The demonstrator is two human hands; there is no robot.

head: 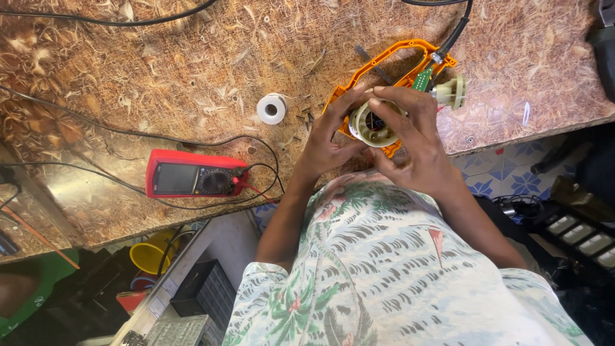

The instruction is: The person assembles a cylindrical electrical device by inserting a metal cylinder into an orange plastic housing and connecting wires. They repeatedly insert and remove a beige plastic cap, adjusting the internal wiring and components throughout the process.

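Head camera looks straight down on a worn, fibre-patterned workbench (128, 57), and going from the left, one red multimeter (192, 174) lies flat with its screen up near the bench's near edge, its two leads, one black and one red, plugged in at its right end and looping back across the board, so it looks parked within reach rather than in use; a little further right and farther away sits one small white roll of tape or solder (271, 108), on its side with the hole facing up, well apart from the meter; right of that the person's left hand (327, 138) and right hand (416, 138) come together around one round cream-coloured motor part (373, 123), each hand curled and gripping it from its own side, fingertips over the rim, the open end turned up toward the camera, probably so the inside can be seen; the part is held just above one orange plastic tool housing (397, 54), which lies open on the bench with a black cable (456, 29) running off the far edge and one cream gear piece (452, 91) at its right end
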